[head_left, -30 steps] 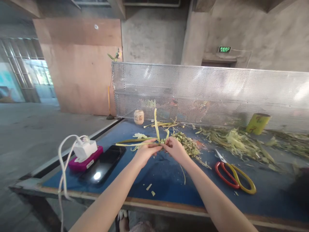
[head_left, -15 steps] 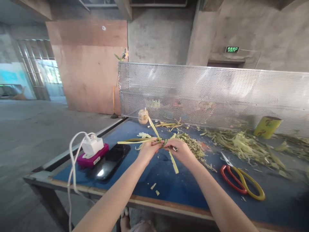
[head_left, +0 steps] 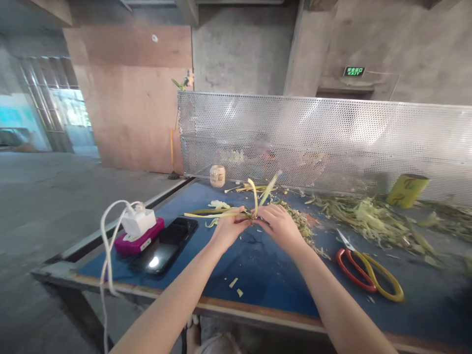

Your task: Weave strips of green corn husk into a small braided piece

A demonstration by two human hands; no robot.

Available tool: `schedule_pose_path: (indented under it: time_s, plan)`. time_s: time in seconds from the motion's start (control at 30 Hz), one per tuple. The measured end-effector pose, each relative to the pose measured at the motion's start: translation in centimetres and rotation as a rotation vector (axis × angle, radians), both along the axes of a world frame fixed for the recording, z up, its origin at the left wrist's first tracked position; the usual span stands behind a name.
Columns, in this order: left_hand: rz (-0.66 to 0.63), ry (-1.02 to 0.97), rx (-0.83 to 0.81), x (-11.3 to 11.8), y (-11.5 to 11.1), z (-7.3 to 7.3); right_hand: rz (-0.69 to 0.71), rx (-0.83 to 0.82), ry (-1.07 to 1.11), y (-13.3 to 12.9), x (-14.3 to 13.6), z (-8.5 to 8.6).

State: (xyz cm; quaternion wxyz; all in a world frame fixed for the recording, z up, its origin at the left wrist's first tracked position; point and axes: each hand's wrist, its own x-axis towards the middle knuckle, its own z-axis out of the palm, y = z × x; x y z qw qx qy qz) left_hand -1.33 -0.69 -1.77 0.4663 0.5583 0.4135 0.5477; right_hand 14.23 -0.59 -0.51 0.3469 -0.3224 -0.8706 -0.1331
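My left hand (head_left: 231, 227) is closed on a small bundle of yellow-green plant strips (head_left: 206, 215), whose long ends stick out to the left over the table. Fingertips of my right hand (head_left: 277, 225) pinch the same strips right beside it, the two hands almost meeting. Two pale strip ends (head_left: 255, 194) rise from between the hands, one curved and one slanting up to the right. What exactly lies under the right fingers is hidden. Just behind my right hand spreads a heap of shredded dry plant bits (head_left: 300, 223).
Red-and-yellow-handled scissors (head_left: 368, 275) lie at right, below loose leaf strips (head_left: 365, 216) and a yellow-green cylinder (head_left: 408, 191). At left are a black phone (head_left: 165, 246) and a magenta power strip (head_left: 138, 240) with white cables. A twine ball (head_left: 217, 176) stands near the perforated metal screen (head_left: 332, 142).
A strip that hung down below my right hand now points up and away from me. My right hand has turned over the bundle, closer to the left. The view has shifted slightly.
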Motion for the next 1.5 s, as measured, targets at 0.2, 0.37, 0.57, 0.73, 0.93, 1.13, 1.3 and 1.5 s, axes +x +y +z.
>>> schedule_pose_path:
  time_s: [0.2, 0.37, 0.57, 0.73, 0.93, 1.13, 1.3, 1.5]
  plan:
    - [0.000, 0.063, 0.048, -0.1, -0.3, 0.1, -0.002, -0.196, 0.287, 0.1, -0.4, -0.2]
    - [-0.055, 0.010, 0.009, 0.1, -0.6, 0.3, -0.039, -0.281, 0.435, 0.4, -0.4, -0.3]
    - [-0.104, 0.055, 0.074, -0.3, -0.4, 0.3, -0.044, -0.489, 0.470, 0.6, -0.6, -0.4]
    - [-0.009, 0.113, 0.106, -0.4, -0.4, 0.5, -0.166, -0.339, 0.288, 0.4, -0.2, -0.3]
    - [0.057, -0.058, 0.055, -0.2, -0.2, 0.5, -0.203, -0.060, 0.175, 0.1, 0.4, 0.0]
    - [0.101, -0.137, 0.082, -0.7, 0.3, 0.1, -0.007, -0.302, 0.163, -0.8, 0.4, 0.4]
    - [0.118, -0.091, 0.077, -0.8, 0.0, 0.3, 0.241, -0.390, 0.128, -1.6, 0.2, 0.9]
    - [0.091, 0.127, 0.199, -0.4, -0.8, 0.7, 0.311, -0.279, 0.108, -1.4, -0.2, 0.6]
